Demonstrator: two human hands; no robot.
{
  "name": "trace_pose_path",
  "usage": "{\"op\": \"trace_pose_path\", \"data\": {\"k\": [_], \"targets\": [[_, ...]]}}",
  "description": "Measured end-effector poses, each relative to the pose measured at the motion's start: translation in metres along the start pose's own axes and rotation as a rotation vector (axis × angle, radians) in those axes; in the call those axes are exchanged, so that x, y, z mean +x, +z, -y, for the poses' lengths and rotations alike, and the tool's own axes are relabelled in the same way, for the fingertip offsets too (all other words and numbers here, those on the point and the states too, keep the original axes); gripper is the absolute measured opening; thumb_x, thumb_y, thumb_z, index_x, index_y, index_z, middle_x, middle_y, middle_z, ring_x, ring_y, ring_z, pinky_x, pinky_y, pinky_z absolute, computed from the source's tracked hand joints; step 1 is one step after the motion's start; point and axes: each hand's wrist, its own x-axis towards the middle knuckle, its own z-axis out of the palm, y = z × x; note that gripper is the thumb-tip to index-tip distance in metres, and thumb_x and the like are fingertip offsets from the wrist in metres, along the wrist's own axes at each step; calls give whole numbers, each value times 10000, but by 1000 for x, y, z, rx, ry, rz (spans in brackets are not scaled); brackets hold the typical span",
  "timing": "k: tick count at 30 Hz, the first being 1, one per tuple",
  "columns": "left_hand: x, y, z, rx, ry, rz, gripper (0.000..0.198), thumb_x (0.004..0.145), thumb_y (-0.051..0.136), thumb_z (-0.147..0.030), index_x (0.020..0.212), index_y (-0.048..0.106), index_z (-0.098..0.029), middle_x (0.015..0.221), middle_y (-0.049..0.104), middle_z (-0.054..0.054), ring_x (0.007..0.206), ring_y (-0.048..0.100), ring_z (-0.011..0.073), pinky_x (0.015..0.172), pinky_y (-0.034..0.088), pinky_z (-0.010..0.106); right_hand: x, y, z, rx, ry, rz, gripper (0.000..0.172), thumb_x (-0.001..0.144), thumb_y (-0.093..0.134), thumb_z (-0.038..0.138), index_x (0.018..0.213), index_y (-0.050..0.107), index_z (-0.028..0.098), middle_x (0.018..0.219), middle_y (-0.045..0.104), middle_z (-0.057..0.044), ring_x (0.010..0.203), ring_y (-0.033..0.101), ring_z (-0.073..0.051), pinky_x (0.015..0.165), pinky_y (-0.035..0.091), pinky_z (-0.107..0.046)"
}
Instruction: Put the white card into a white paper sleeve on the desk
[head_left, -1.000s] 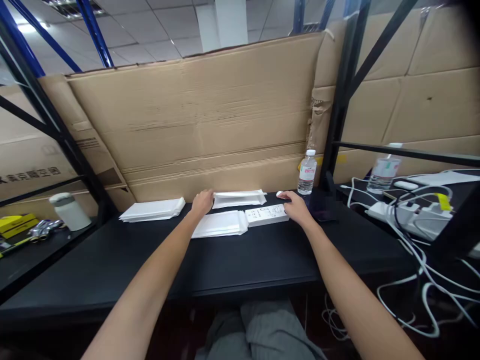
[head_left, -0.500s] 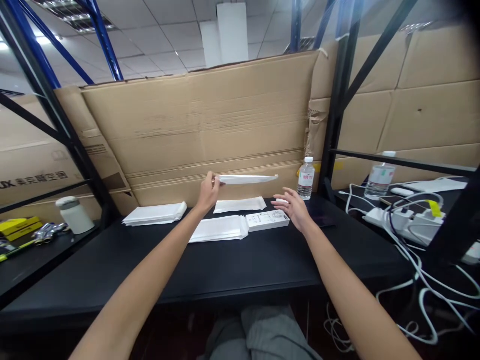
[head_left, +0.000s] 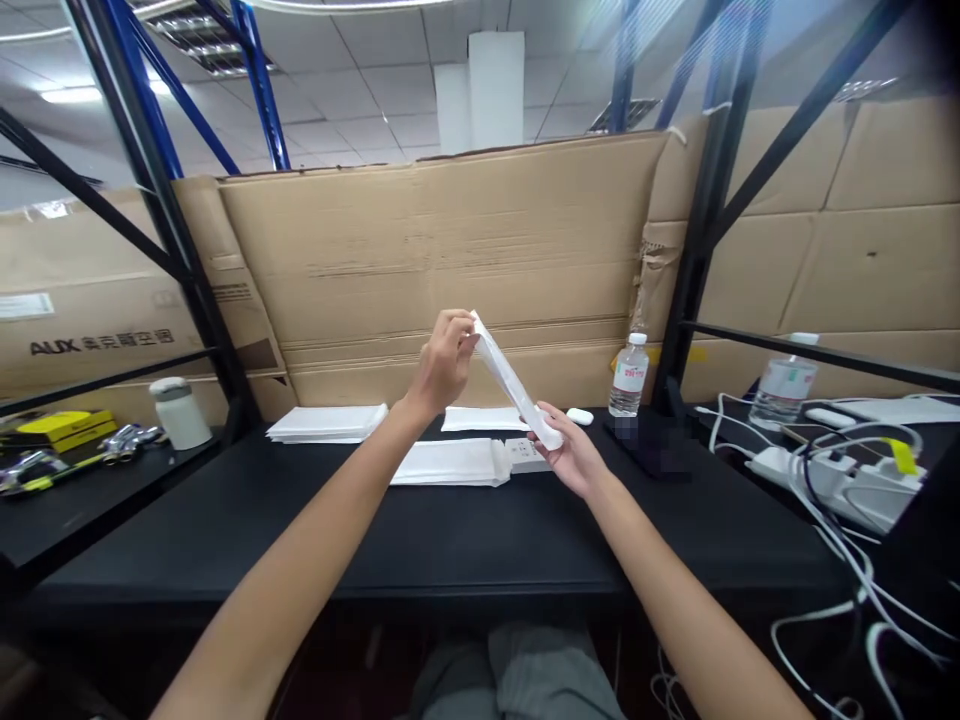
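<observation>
Cardboard sheets [head_left: 442,250] line a black-and-blue steel shelving rack [head_left: 701,250] beneath a tiled ceiling [head_left: 360,90], behind a black desk [head_left: 450,540]. On the desk lie three piles of white flat packets [head_left: 326,424], a white device [head_left: 521,455] partly hidden behind the front pile, and a water bottle [head_left: 627,378]. Above the desk, a single white packet [head_left: 510,380] slants between the person's hands: the left hand [head_left: 446,365] pinches its upper end, the right hand [head_left: 574,450] its lower end.

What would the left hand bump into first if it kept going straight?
Probably the big cardboard sheet behind the desk, though depth is hard to judge. The left hand points up and forward, pinching a white packet.
</observation>
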Motion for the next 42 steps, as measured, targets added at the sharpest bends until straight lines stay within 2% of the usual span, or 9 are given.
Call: {"op": "trace_pose_path", "data": {"k": [8,16,23,26,29,32,35,38,42], "targets": [[26,-1,-32,-120,-43,-31,200,930,476,-371,969,555,-192,1105,529,78,936,576,172,786,513,290,-4,2,-2,-32,-31,31,495,749,691,252,1211,514,275,970,680,-31,710,661,-143,574,546,-249],[0,15,-33,-562,-495,54,628,789,669,-433,1320,369,-280,1246,528,90,1055,588,221,827,534,350,-6,3,-2,-16,-122,29,585,683,769,252,1214,525,260,820,668,17,652,618,-124,588,504,-233],[-26,36,-39,-790,-739,35,446,770,650,-460,1115,612,-179,1170,620,115,1117,578,316,803,524,366,-6,6,-10,-180,-201,98,575,711,740,318,1231,496,283,1015,656,-20,786,641,-161,640,510,-266],[-25,29,-39,-838,-794,-90,421,752,642,-469,1025,631,-148,1057,668,110,1057,616,314,767,530,354,-3,-15,-2,-435,-394,-41,448,756,679,374,1164,536,258,953,654,-32,836,638,-191,693,522,-317],[-23,13,-35,-819,-815,-186,411,749,611,-491,968,633,-143,940,696,93,973,652,301,760,537,369,-7,-60,22,-794,-624,-203,347,782,629,389,1087,588,229,899,664,-50,899,630,-216,839,493,-387],[-25,0,-28,-817,-820,-244,427,747,577,-513,954,628,-143,900,706,88,896,672,292,750,544,397,-19,-109,47,-937,-655,-347,308,800,591,411,1019,607,196,851,670,-63,851,634,-221,835,491,-405],[-29,-4,-23,-836,-828,-278,440,753,557,-517,970,624,-140,894,708,91,891,673,294,755,545,410,-32,-129,56,-947,-618,-423,272,796,599,421,931,623,185,791,658,-56,754,622,-205,739,506,-377],[-29,-1,-25,-886,-800,-291,421,764,558,-496,983,619,-141,924,702,95,940,662,307,767,546,413,-42,-108,43,-807,-557,-308,270,795,626,420,933,620,189,795,652,-58,733,622,-197,652,506,-339],[-22,4,-41,-953,-723,-278,414,776,585,-430,1105,578,-178,1043,676,79,994,650,307,807,543,426,-57,-45,5,-547,-431,-139,257,764,692,389,937,630,209,833,662,-52,734,636,-197,633,516,-334]]}}
